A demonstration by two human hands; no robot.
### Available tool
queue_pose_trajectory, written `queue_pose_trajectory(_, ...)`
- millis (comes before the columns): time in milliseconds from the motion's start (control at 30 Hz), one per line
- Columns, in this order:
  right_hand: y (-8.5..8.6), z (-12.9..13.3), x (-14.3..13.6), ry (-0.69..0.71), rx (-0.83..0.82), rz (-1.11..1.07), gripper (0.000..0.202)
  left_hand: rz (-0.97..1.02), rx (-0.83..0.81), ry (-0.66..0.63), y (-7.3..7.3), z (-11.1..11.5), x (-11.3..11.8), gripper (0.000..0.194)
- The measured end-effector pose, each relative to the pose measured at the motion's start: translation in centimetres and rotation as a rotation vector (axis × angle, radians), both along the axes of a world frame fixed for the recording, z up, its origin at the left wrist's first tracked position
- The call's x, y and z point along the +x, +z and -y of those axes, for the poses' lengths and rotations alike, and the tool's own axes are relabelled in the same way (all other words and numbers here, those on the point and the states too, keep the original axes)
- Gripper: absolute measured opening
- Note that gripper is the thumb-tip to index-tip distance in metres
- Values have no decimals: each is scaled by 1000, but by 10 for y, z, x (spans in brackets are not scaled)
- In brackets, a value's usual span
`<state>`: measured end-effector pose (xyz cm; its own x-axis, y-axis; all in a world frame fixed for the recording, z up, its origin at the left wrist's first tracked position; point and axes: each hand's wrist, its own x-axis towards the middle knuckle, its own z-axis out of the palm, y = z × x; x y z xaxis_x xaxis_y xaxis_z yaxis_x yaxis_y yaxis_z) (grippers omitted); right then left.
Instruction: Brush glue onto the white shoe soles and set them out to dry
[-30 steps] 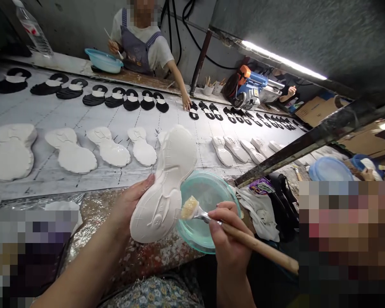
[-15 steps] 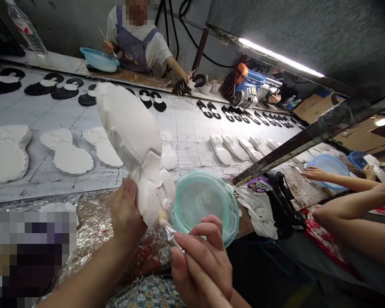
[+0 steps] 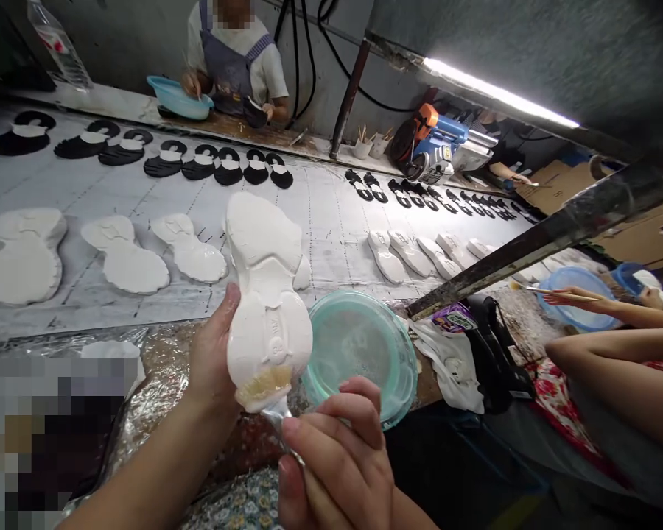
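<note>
My left hand (image 3: pixel 214 357) grips a white shoe sole (image 3: pixel 269 294) by its left edge, heel end toward me and its flat side facing up. Raised markings show on the heel. Held in my right hand (image 3: pixel 342 456) is a paintbrush (image 3: pixel 265 390) with a pale wooden handle and metal ferrule. Its wide bristles lie spread against the near end of the sole. Just right of the sole stands a turquoise bowl (image 3: pixel 359 353) with a little whitish liquid in it.
White soles (image 3: pixel 127 254) and black shoe pieces (image 3: pixel 166 158) lie in rows on the long white surface. A slanted metal bar (image 3: pixel 502 243) crosses at right. Opposite, a person in an apron (image 3: pixel 237 73) works by a blue basin (image 3: pixel 180 97); another person's arm (image 3: pixel 624 309) holds a brush at right.
The sole has turned more upright and flatter to view, and the brush bristles now spread over its heel. Across the surface, the person's outstretched arm has drawn back with a black piece.
</note>
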<state>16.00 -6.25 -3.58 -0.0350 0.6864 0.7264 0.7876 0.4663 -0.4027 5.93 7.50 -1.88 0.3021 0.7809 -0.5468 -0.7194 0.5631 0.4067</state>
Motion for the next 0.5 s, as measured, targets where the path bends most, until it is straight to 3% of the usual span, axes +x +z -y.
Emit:
queue_pose_trajectory(100,4,-7,9,13,44,-56,18,47,-32,-57,0,-6,-3,45)
queue_pose_trajectory(233,4,-10,14,45,98,-127,22,-42,-97,-162,-3,-8,-11,39)
queue_pose_trajectory(333,0,-13,18,-29,59,-261,21,-209,79,-183,-6,1,-15,31)
queue_pose_trajectory(433,-1,-16,25,-98,45,-347,20,-344,328,-226,-6,14,-14,36)
queue_pose_trajectory(500,2,-20,30,-74,27,-316,23,-381,440,-241,-5,21,-12,39)
